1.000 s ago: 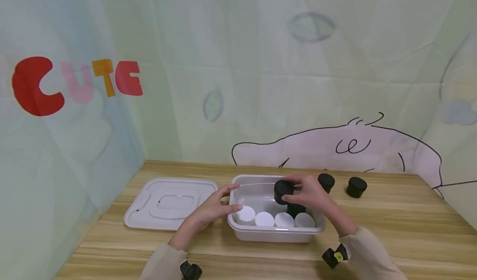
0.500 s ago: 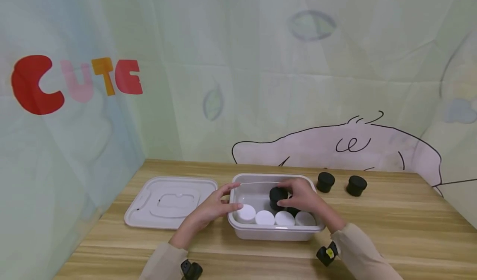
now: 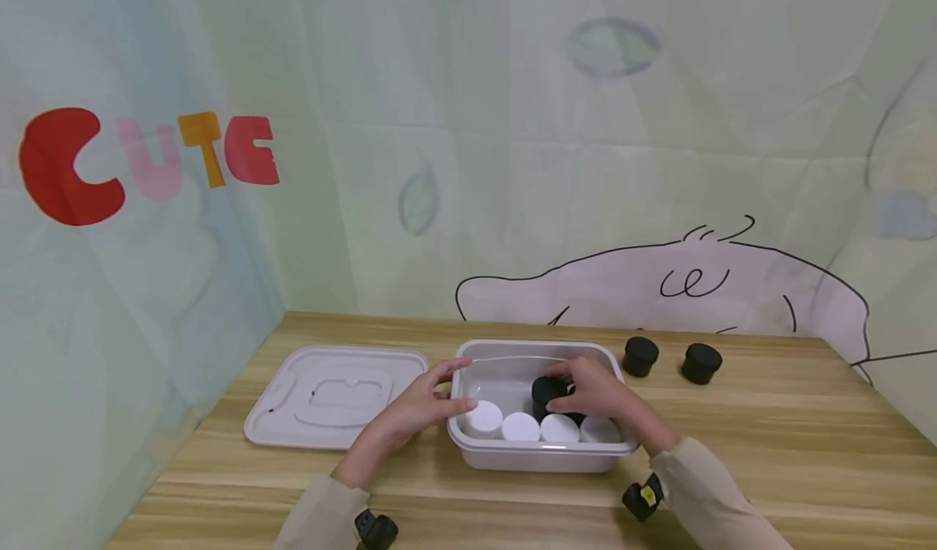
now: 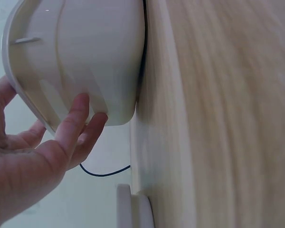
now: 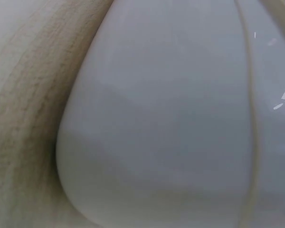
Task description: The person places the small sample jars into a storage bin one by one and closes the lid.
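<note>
Your right hand [image 3: 596,390] has its fingers curled around a black jar [image 3: 547,390], holding it inside the white tub [image 3: 538,454], just behind a row of four white jars [image 3: 540,428]. Your left hand [image 3: 413,408] rests relaxed fingers [image 4: 78,124] against the tub's left wall. Two black jars [image 3: 669,359] and the lid [image 3: 333,397] sit on the tabletop [image 3: 769,444].

— What lies left of the work on the wooden table [image 3: 769,444]?
— A white lid [image 3: 333,396], flat, near the left edge.
— And by the back edge?
— Two black jars [image 3: 640,355], [image 3: 701,363], apart, toward the right corner.
</note>
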`<state>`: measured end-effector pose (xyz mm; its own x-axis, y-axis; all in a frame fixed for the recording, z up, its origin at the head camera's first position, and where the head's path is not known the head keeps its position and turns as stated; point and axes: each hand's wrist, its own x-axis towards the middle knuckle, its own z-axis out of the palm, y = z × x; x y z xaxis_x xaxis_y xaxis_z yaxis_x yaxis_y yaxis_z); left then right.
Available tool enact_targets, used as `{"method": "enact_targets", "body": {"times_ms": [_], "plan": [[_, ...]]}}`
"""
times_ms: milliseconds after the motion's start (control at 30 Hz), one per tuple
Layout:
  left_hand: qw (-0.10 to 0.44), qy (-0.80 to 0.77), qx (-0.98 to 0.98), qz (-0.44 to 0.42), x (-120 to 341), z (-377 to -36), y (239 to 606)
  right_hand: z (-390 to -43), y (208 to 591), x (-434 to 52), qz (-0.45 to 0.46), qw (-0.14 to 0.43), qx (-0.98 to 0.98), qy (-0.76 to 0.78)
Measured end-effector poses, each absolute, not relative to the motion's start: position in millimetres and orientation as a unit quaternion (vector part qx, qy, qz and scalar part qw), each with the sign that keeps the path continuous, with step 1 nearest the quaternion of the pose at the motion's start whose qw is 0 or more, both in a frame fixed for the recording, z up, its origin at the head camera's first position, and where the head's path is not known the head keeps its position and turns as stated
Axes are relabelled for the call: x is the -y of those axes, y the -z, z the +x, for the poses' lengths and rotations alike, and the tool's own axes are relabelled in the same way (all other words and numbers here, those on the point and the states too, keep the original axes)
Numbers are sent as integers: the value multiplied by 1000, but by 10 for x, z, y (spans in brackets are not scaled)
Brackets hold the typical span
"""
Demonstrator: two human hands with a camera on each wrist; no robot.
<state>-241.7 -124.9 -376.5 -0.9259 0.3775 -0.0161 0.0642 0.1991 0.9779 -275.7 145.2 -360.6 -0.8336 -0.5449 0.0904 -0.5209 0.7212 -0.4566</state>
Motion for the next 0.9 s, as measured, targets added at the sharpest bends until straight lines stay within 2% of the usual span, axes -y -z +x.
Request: {"method": "enact_targets", "body": {"times_ms": [500,900], "plan": [[127,-615,-765,146,1251,-2429,3772,-2747,3522,-1521,-305,39,-910,278],[127,-615,-765,143,1253,-2425,3765,-2736,3350,-1911,-249,-38,-900,355]]}}
